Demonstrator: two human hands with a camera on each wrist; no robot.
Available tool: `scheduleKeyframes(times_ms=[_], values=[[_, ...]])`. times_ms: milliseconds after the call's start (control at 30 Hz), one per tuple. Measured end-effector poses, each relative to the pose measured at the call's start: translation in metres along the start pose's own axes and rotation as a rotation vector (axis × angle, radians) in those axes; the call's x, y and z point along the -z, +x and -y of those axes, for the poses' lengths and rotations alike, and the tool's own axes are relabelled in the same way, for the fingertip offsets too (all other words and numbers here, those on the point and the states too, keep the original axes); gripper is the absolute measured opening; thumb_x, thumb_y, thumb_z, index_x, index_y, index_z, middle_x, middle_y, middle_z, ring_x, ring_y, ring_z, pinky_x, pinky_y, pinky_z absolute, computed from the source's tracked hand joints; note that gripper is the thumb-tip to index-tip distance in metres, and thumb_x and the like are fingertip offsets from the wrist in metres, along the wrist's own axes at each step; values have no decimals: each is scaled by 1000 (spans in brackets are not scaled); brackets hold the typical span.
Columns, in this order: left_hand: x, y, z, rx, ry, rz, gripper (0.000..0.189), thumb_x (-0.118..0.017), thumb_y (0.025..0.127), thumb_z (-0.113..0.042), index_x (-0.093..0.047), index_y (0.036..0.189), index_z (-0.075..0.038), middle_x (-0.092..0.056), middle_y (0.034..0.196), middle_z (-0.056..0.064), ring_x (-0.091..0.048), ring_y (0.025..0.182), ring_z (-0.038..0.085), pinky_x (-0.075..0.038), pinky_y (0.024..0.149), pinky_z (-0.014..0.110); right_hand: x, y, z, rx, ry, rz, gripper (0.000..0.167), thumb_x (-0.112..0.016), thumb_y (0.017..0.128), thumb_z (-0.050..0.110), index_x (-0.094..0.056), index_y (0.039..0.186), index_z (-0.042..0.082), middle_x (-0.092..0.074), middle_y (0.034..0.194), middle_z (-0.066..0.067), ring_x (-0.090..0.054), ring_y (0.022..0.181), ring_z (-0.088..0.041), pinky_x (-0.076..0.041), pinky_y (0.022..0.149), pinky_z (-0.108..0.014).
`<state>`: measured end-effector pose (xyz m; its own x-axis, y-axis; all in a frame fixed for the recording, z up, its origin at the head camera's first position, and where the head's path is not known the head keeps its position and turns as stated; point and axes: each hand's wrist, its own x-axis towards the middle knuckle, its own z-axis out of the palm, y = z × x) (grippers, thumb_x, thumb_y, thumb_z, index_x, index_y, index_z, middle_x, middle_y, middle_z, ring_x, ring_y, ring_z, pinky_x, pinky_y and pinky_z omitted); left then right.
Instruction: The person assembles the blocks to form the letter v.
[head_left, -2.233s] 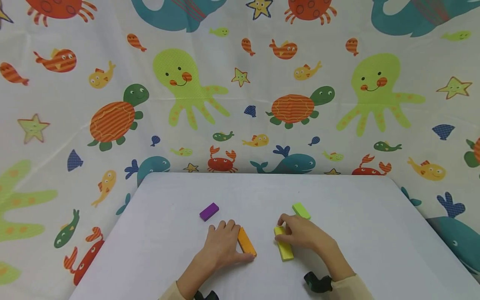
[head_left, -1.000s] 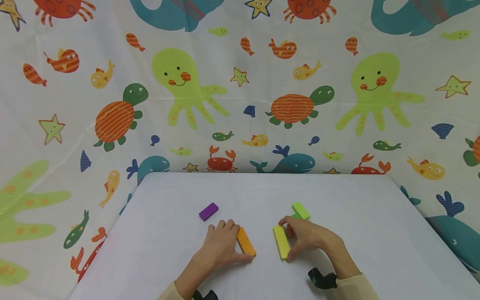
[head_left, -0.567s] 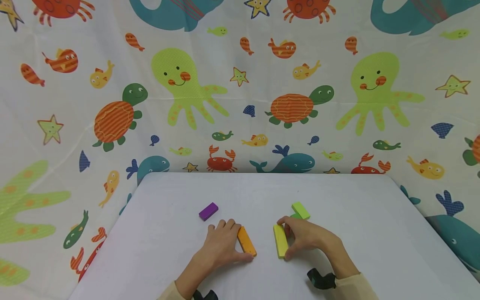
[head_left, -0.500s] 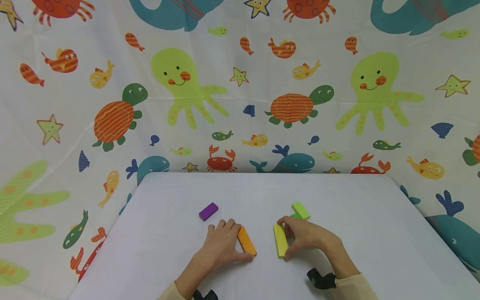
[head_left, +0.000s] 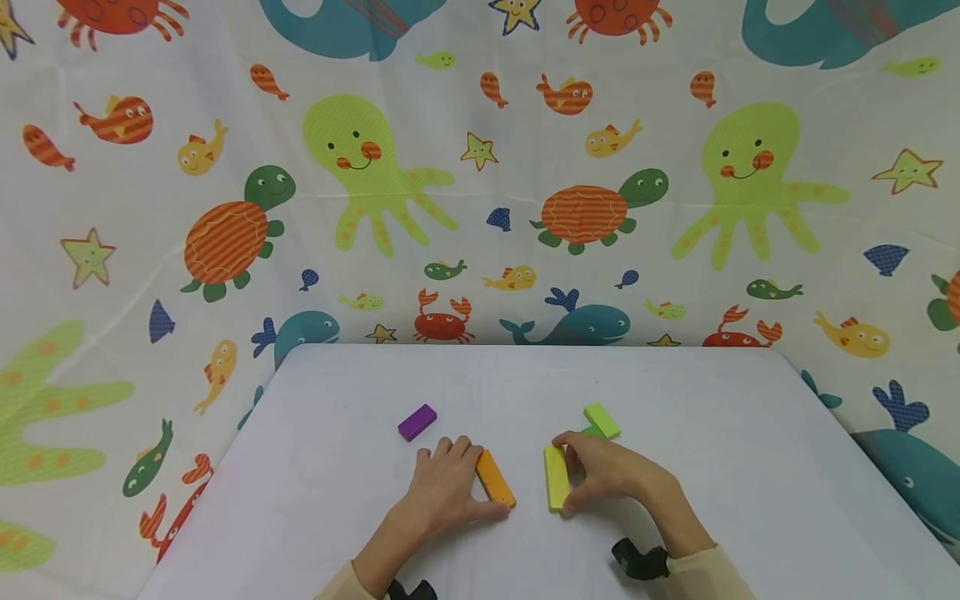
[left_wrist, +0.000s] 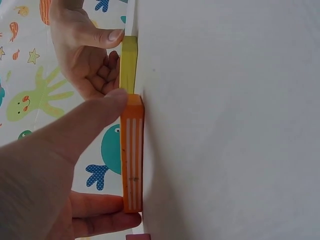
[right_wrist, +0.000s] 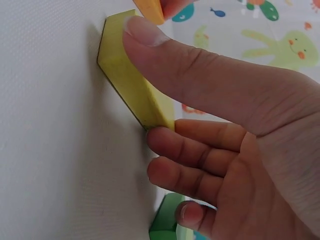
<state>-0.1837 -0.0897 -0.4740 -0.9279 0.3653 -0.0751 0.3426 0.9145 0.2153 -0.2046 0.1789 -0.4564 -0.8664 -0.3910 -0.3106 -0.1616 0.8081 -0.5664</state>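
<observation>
My left hand (head_left: 446, 483) pinches an orange block (head_left: 495, 479) by its two ends, thumb at the near end and fingers at the far end. White stripes run along the side of this orange block (left_wrist: 132, 160) in the left wrist view. To its right, my right hand (head_left: 618, 471) holds a yellow block (head_left: 557, 479) the same way, with the thumb (right_wrist: 150, 32) at one end and fingers at the other. Both blocks lie lengthwise on the white table, a gap between them.
A purple block (head_left: 417, 422) lies beyond my left hand. Beyond my right hand lies a light green block (head_left: 602, 421), with a darker green block (head_left: 592, 432) beside or under it, partly hidden by the hand. The white table (head_left: 360, 375) ends at a sea-animal cloth.
My right thumb has moved from the yellow block's far part to its near end. The yellow block has shifted slightly left and turned straighter. My left hand has barely moved.
</observation>
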Motion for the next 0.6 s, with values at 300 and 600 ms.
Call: scheduleKeyframes(times_ms=[300,600], values=[[-2,2,-1,9,-8,1,99,-67,67,-84,-60,134,-11,-60,124,8,-50,108,26,-43,96,59,-3,2,1,31,3,-21,90,-96,62,34,-53,138,8,-59,96,1,-51,89,-15,-45,80,-34],[-1,2,-1,10,-11,-7,99,-67,68,-84,-60,135,-11,-59,126,8,-50,110,26,-43,97,58,-5,3,3,30,2,-35,90,-95,63,35,-54,137,7,-61,99,1,-53,90,-15,-49,87,-38]])
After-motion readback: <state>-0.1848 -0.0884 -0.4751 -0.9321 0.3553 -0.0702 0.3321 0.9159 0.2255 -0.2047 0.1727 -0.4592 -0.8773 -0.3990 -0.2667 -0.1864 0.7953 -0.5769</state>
